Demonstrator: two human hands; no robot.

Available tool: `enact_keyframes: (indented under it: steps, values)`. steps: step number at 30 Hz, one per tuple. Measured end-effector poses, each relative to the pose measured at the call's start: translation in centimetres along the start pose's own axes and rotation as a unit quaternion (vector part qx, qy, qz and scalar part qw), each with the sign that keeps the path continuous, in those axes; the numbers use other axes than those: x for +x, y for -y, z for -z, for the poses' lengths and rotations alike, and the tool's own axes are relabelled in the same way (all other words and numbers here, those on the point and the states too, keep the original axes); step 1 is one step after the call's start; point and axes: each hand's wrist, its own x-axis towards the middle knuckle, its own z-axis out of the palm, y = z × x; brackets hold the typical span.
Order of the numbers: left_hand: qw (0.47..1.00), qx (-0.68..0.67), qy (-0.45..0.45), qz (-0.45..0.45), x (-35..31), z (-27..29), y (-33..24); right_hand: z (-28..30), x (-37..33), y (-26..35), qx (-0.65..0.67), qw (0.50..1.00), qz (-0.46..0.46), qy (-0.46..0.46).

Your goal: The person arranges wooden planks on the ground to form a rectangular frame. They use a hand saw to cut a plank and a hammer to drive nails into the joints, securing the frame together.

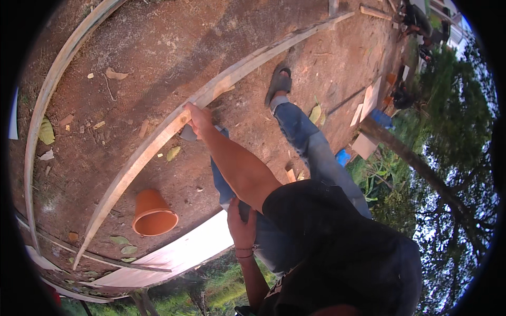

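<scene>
My right hand [198, 119] is closed around the near edge of a long, narrow wooden plank [139, 158]. The plank stretches from the lower left to the upper right and looks bent by the lens. My left hand [242, 226], with a thin band at the wrist, rests on my thigh. Its thumb and a finger are spread apart, and I see nothing held in it. Below the plank an orange-brown plastic bucket [149, 203] lies tipped, its mouth toward me. My sandalled foot [280, 84] stands on the soil beside the plank.
Another long plank [45, 105] curves along the left side. A pale board [174, 253] lies at the lower edge of the bare soil. Dry leaves [46, 130] and wood scraps are scattered about. A tree trunk [400, 147], blue items and board pieces [365, 145] stand at the right.
</scene>
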Motion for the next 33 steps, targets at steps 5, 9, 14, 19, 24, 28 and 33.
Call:
enact_keyframes:
  steps: [5,9,14,19,24,28,33]
  values:
    - [0.997,0.031,-0.070,-0.011,0.4,-2.4,-0.5,1.7,0.3,-1.8,0.040,0.999,-0.008,0.025]
    - [0.991,-0.077,-0.098,0.058,0.4,-3.0,-0.8,2.0,-0.5,-2.0,0.011,1.000,-0.019,-0.016]
    - [0.992,-0.074,-0.090,0.043,1.0,-3.9,-1.6,3.4,0.3,-0.4,-0.018,0.994,-0.102,0.024]
    - [0.995,-0.040,-0.071,0.059,1.5,-5.0,-2.6,3.3,-1.0,0.8,-0.079,0.990,-0.116,0.012]
    - [0.996,-0.010,-0.076,0.047,2.1,-5.6,-3.4,3.6,-1.5,3.2,-0.110,0.988,-0.108,-0.025]
    - [0.995,0.012,-0.088,0.049,2.1,-5.9,-2.7,3.5,-2.8,5.5,-0.119,0.984,-0.116,-0.064]
    - [0.992,0.037,-0.103,0.058,3.9,-6.2,-4.6,8.0,-2.4,8.5,-0.137,0.987,-0.083,-0.028]
